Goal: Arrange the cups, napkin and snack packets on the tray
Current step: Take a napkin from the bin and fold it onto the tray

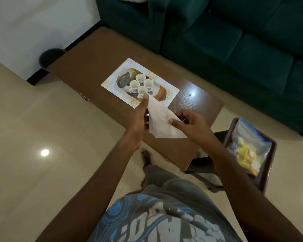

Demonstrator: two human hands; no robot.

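Observation:
A patterned rectangular tray [119, 74] lies on a brown table [87, 55]. Several small white cups [140, 84] stand clustered in the tray's middle. I hold a white napkin [162, 122] in the air just in front of the tray, folded into a rough triangle. My left hand [138, 116] pinches its upper corner close to the nearest cup. My right hand [189, 123] grips its right edge with thumb on top. Clear snack packets [248, 147] with yellow contents lie on a dark stool to the right.
A teal sofa [226, 37] runs along the far side of the table. The dark stool [269, 172] stands at the table's right end near my right arm. Pale floor tiles [33, 137] spread to the left. My feet show beneath the table edge.

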